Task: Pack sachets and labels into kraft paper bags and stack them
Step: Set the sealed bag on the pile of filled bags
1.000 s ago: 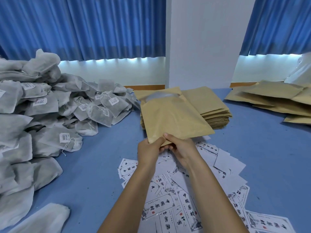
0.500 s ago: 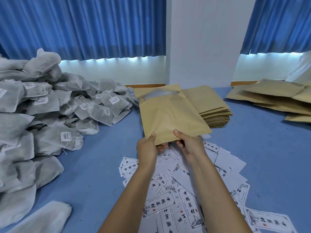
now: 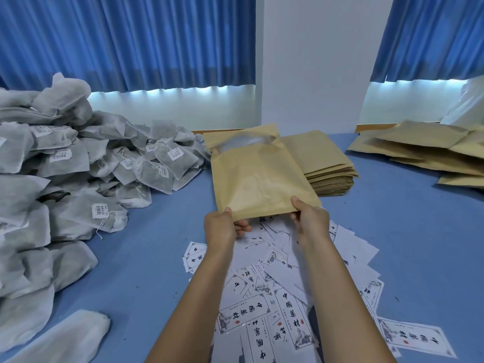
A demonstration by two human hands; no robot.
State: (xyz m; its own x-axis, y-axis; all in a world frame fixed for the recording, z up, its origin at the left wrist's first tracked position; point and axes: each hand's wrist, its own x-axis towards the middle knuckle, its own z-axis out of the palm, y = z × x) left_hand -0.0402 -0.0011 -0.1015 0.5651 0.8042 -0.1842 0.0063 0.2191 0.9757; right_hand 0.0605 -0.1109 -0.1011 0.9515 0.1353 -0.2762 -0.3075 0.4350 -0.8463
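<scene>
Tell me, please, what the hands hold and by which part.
A kraft paper bag, by its near edge: left hand at one corner, right hand at the other.

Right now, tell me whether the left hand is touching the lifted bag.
Touching. The head view shows the left hand gripping the bag at its near left corner, thumb on top and fingers underneath.

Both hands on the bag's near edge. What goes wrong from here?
1. The left hand and right hand pinch the kraft bag only at its near edge. Its far end looks open, so tipping it could spill the contents.
2. The forearms hover over the loose labels and may scatter them.
</scene>
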